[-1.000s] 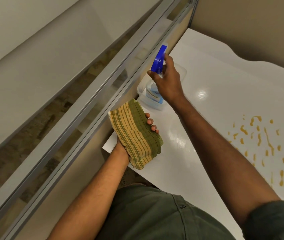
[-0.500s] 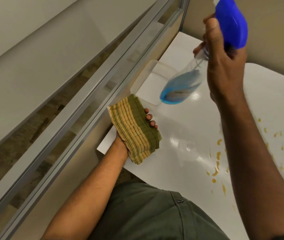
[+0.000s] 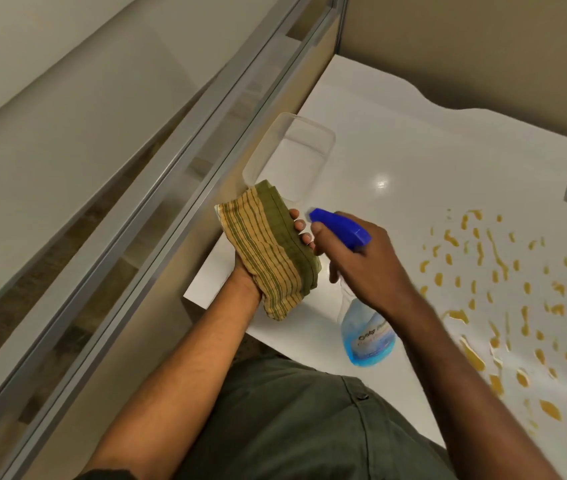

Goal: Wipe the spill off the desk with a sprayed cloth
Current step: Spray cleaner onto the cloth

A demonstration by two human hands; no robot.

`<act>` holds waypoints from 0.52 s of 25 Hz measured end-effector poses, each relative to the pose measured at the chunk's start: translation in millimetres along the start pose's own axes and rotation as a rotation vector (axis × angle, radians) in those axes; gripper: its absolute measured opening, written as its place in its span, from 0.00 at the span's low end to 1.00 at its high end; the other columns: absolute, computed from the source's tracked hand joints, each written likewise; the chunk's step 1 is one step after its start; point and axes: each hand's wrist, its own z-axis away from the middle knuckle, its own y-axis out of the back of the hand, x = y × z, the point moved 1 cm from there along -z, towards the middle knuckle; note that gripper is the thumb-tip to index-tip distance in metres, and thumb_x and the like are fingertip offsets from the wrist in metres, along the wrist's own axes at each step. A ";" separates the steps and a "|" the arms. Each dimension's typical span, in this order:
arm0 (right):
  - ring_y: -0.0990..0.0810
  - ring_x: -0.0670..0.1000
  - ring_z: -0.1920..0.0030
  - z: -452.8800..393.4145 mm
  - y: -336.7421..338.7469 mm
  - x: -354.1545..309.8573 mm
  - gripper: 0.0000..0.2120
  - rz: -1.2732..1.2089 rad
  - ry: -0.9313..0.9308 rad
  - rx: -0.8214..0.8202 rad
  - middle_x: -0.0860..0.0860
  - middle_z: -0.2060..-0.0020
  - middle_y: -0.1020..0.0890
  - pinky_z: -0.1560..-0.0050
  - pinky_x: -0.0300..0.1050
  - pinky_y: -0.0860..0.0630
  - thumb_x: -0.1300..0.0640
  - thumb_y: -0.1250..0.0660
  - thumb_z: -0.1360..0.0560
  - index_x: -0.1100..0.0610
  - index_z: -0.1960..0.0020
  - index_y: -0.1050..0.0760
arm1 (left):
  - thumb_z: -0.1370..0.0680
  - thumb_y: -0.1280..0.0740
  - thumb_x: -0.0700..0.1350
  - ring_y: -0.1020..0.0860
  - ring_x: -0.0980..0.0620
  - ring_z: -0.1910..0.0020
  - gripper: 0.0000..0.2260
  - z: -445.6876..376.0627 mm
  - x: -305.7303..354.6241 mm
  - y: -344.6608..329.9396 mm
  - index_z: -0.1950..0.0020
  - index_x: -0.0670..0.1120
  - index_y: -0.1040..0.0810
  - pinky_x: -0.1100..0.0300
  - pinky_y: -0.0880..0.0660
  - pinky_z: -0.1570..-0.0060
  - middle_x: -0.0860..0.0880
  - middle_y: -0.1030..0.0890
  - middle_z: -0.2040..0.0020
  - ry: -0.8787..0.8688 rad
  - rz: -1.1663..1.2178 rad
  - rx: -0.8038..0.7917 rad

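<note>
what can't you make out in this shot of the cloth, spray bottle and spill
Head view only:
- Spray bottle trigger and neck: covered by the right hand.
- Bottle label: too blurred to read.
- Left hand palm: hidden under the cloth.
- Spill: cut off by the right edge.

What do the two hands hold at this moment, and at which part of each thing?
The left hand holds the folded striped cloth, fingers curled over its right edge. The right hand grips the spray bottle at its neck, under the blue spray head.
</note>
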 end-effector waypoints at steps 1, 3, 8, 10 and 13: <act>0.18 0.43 0.65 2.6 -8.6 2.7 0.13 0.025 -0.011 -0.015 0.47 0.62 0.17 0.62 0.33 0.23 0.44 0.35 0.16 0.51 0.44 0.17 | 0.17 0.48 0.63 0.17 0.41 0.43 0.30 2.2 -0.1 -2.8 0.37 0.43 0.17 0.40 0.21 0.38 0.40 0.15 0.44 -0.009 -0.038 0.034; 0.17 0.42 0.62 2.0 -17.4 4.1 0.15 0.048 -0.010 -0.031 0.44 0.62 0.17 0.61 0.32 0.23 0.41 0.36 0.16 0.50 0.42 0.17 | 0.16 0.50 0.65 0.19 0.42 0.44 0.29 2.7 -4.0 1.5 0.35 0.45 0.21 0.40 0.22 0.41 0.42 0.17 0.45 -0.004 -0.080 0.178; 0.20 0.41 0.64 3.0 -31.3 8.2 0.14 0.142 -0.032 -0.062 0.42 0.67 0.21 0.61 0.33 0.29 0.39 0.36 0.17 0.48 0.49 0.20 | 0.15 0.53 0.66 0.16 0.42 0.49 0.32 2.9 -10.6 -3.4 0.38 0.45 0.18 0.43 0.17 0.48 0.42 0.16 0.48 0.035 -0.058 0.134; 0.21 0.39 0.65 1.5 -32.3 11.4 0.12 0.150 -0.033 -0.039 0.40 0.65 0.21 0.60 0.33 0.30 0.39 0.36 0.17 0.46 0.47 0.20 | 0.16 0.53 0.66 0.16 0.41 0.47 0.33 3.8 -12.0 -2.6 0.39 0.44 0.16 0.42 0.16 0.48 0.41 0.16 0.47 0.037 -0.044 0.131; 0.19 0.37 0.58 -1.7 -28.1 14.5 0.18 0.138 -0.004 0.024 0.37 0.55 0.18 0.55 0.31 0.28 0.39 0.37 0.16 0.47 0.35 0.18 | 0.16 0.48 0.66 0.12 0.41 0.53 0.29 7.5 -14.4 -0.8 0.41 0.44 0.19 0.44 0.15 0.55 0.39 0.13 0.49 0.068 -0.051 0.276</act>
